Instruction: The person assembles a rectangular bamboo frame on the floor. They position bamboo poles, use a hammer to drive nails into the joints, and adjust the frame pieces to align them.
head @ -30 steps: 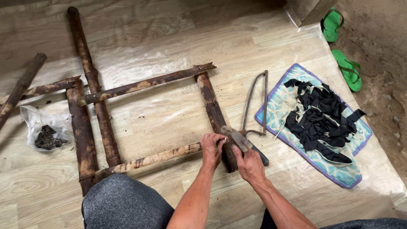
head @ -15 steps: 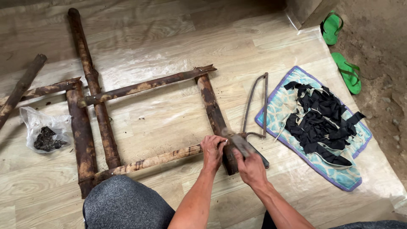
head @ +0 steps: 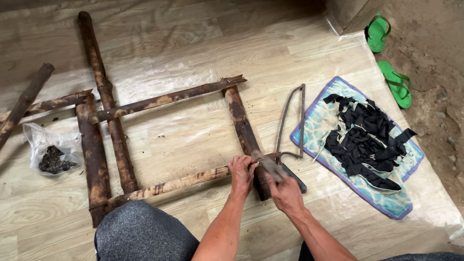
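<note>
Little has shifted since the earlier frames: both hands stay at the same near-right corner of the frame, the right one drawn only slightly nearer the body.

Left hand (head: 241, 172): fingers curled narrow, pressing down on the joint where the pale, bark-stripped bottom rail (head: 166, 186) meets the dark, rough wooden upright post (head: 245, 135). Judged to be steadying the joint.

Right hand (head: 286, 193): closed around a short, dull grey metal tool (head: 268, 165) angled onto that same joint; exact kind of tool cannot be told.

Frame of dark round poles lies flat on the pale wood-grain floor (head: 193, 48), top rail (head: 166, 99) laid across, left posts (head: 104, 96) overlapping it.

Rusty metal bow saw (head: 291, 118) lies just right of the upright, handle close to the right hand, within reach.

Packages: crumpled clear plastic bag of dark small pieces (head: 52, 153), far left on the floor. Turquoise quilted mat with purple edge (head: 386, 200), right, bearing a heap of black strips (head: 365, 137). Green sandals (head: 394, 82) on bare earth beyond. No labels or signs visible.
</note>
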